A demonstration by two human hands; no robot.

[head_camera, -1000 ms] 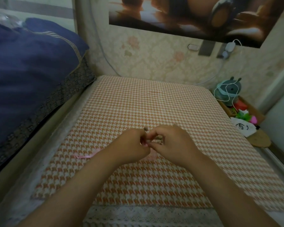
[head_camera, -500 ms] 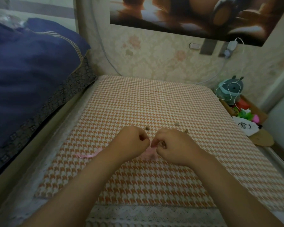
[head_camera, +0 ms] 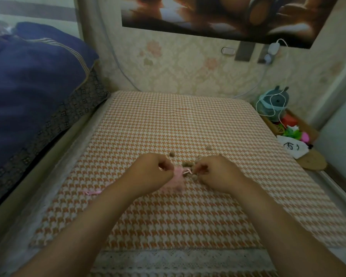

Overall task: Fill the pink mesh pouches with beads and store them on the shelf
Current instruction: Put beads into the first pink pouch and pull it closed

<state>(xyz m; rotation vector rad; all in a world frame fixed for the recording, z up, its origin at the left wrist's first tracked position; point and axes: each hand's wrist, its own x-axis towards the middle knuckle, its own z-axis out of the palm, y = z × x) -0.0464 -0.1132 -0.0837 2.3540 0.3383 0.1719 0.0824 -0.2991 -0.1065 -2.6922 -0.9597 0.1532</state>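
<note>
2 hands work the pink mesh pouch [head_camera: 175, 179]: left hand [head_camera: 155, 171] fingers pinch its mouth, right hand [head_camera: 215, 172] pinches the drawstring; brown beads [head_camera: 188, 163] lie just beyond the fingertips. Limp, light mesh, best gripped at the rim

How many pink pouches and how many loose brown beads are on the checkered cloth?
Pink mesh pouches: 2, one between the left hand and right hand, one by the left forearm.
Loose brown beads clearly seen: 4; more may hide by the fingers.
Total: 6
</note>
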